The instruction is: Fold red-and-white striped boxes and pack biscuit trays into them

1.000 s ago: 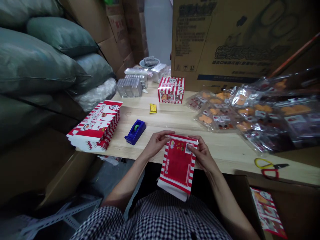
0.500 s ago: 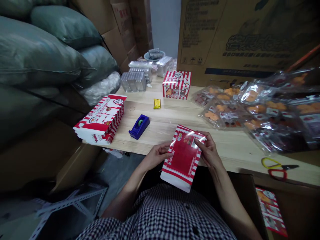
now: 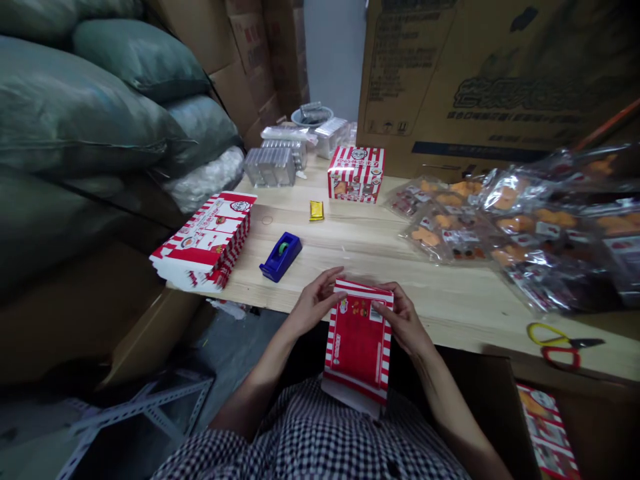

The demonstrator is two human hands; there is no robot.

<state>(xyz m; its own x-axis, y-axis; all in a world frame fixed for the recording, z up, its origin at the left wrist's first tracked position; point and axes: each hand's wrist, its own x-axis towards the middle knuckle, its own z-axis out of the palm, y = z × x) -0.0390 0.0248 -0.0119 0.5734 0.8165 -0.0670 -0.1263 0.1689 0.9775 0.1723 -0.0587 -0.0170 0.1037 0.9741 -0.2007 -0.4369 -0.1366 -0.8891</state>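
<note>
Carton (image 3: pixel 357 340) in both hands, red with striped borders, held right at the near edge of the tabletop (image 3: pixel 365 233), in front of a checked shirt (image 3: pixel 310 440). Pinched its far right corner with the right hand (image 3: pixel 405 321), thumb on the front by the barcode (image 3: pixel 375 315), other fingers mostly hidden behind. Got the left hand (image 3: pixel 311 305) on the opposite corner, thumb over the front and index finger stretched past the far edge; honestly couldn't tell how firmly gripped there. Had a blue tape dispenser (image 3: pixel 281 259) ahead to the left, near a stack of similar striped cartons (image 3: pixel 207 233). Spotted a gold packet (image 3: pixel 317 211) farther back, near a made-up striped box (image 3: pixel 356 177). Also had clear bags (image 3: pixel 463 237) with orange pieces (image 3: pixel 426 237) piled off to the right, plus yellow-and-red-handled scissors (image 3: pixel 574 344) by the front edge.
</note>
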